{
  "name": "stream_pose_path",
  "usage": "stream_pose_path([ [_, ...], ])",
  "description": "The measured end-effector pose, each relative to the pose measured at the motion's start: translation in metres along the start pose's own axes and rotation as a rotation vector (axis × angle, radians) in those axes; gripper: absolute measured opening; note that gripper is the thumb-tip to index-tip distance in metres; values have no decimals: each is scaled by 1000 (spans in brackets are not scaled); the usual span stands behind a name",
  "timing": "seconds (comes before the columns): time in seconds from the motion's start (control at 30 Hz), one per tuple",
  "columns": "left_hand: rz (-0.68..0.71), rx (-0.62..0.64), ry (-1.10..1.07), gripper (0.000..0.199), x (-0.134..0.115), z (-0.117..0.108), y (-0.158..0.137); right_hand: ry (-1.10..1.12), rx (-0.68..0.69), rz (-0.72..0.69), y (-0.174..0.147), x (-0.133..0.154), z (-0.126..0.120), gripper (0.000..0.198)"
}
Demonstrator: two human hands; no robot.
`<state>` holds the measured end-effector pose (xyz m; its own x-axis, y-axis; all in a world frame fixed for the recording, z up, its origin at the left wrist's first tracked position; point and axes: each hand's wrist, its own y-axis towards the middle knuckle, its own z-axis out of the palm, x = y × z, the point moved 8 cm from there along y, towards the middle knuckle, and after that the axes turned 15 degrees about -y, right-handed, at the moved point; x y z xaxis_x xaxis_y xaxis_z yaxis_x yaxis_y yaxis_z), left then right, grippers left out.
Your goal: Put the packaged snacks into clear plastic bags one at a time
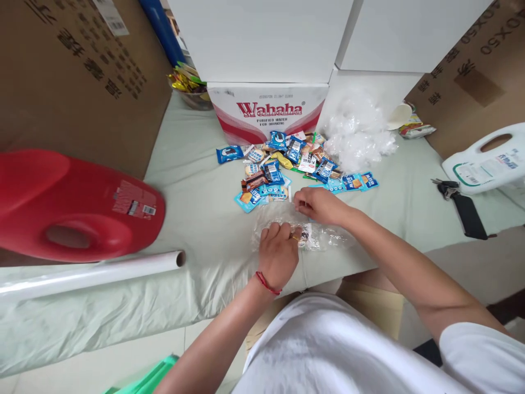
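A crinkled clear plastic bag (328,236) lies near the front edge of the cloth-covered table, with a small wrapped snack (305,234) partly visible inside. My left hand (279,249), wearing a red string bracelet and a ring, presses down on the bag's left part with its fingers curled over the film. At the bag's far edge, my right hand (322,206) is closed in a pinch on the film; its fingertips partly hide the grip. Just beyond both hands spreads a pile of packaged snacks (272,173), mostly blue, with some yellow, brown and white wrappers.
Behind the snacks stands a Wahaha carton (270,112), beside a heap of clear plastic bags (356,137). To the left are a red jug (98,208) and a white film roll (123,268). A white jug (488,158) and keys with a black holder (465,210) lie right.
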<state>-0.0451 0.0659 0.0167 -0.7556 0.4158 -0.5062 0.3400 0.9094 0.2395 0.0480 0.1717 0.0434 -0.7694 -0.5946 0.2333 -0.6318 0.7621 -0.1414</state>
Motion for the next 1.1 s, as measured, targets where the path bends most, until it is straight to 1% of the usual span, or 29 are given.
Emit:
stream_pose_path([
  [0.1,9,13,-11,30,0,1,0,-97,-35,11,-27,19,0,19],
  [0.17,3,8,-12,28,2,1,-1,-131,-44,7,-43,31,8,24],
  [0.23,-18,-1,-15,25,5,0,-2,-111,-75,-9,-57,41,21,27],
  [0.33,-36,-14,-56,25,10,-1,-3,-5,-180,-20,-70,46,42,37],
  [0.43,-15,-32,-169,25,16,-4,-3,98,-274,-38,-75,47,59,48],
  [0.5,-11,-55,-268,26,21,-7,-5,129,-307,-63,-75,48,67,54],
  [0.57,-27,-83,-391,26,29,-12,-7,138,-311,-79,-74,50,72,58],
  [0.67,-70,-114,-593,22,45,-17,-12,144,-256,-77,-73,50,76,57],
  [0.73,-127,-155,-640,19,61,-21,-17,134,-197,-69,-72,50,77,53],
  [0.8,-247,-245,-555,17,87,-26,-24,118,-136,-50,-73,49,78,48],
  [0.87,-421,-361,-413,29,118,-34,-35,110,-108,-47,-73,49,76,47],
  [0.93,-579,-454,-329,41,144,-40,-47,110,-131,-90,-75,52,70,49],
  [0.97,-626,-478,-327,41,154,-42,-50,107,-157,-122,-76,54,66,51],
  [1.03,-660,-477,-396,37,164,-42,-50,78,-193,-168,-79,59,59,53],
  [1.07,-659,-459,-457,42,165,-42,-47,51,-196,-174,-80,60,56,54],
  [1.1,-656,-432,-550,53,165,-40,-44,18,-189,-170,-80,62,55,53],
])
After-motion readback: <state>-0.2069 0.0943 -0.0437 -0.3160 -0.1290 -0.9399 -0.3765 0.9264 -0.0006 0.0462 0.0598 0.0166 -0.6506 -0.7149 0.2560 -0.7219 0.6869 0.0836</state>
